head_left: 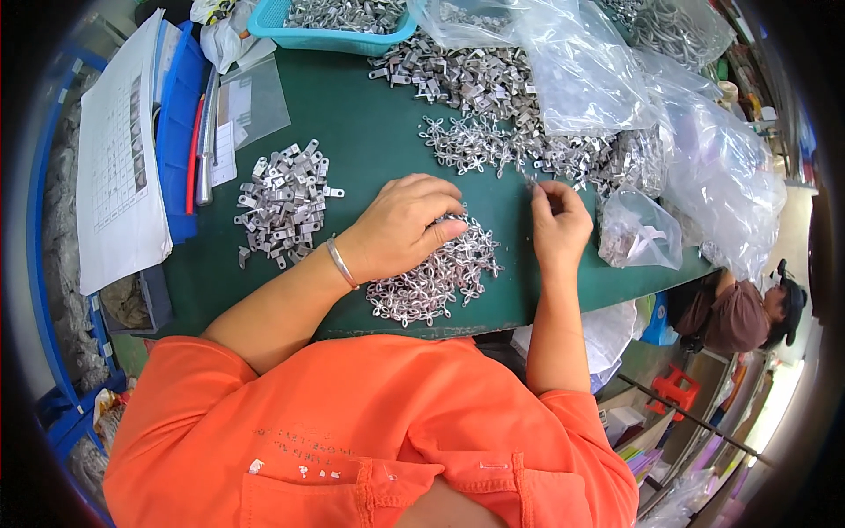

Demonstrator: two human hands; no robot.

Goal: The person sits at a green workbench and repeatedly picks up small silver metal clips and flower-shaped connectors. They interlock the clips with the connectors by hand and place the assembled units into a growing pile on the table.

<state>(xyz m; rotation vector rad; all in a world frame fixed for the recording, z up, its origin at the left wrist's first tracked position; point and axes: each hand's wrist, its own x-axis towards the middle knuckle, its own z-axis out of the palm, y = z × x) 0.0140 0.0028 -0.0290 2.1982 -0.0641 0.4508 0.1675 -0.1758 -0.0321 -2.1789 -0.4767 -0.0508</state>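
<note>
My left hand [407,227] rests over the near pile of small silver loop-shaped metal pieces [429,286], its fingers loosely bent and the thumb apart from them. Some pieces lie between its thumb and fingertips, but I see no firm grip. To the right, my right hand [562,227] pinches a small silver metal piece [530,179] between thumb and fingertips. That piece is too small to make out fully. Beyond it lies a second group of looped pieces [471,143]. Left of my left hand sits a heap of small metal tabs with holes [286,204].
A green tabletop [334,97] carries everything. At the back are a turquoise basket [334,40] of metal parts, a large heap of metal tabs [458,75] and clear plastic bags [590,79]. Papers [123,167] and a blue tray [180,132] stand left. Another person [739,312] is at right.
</note>
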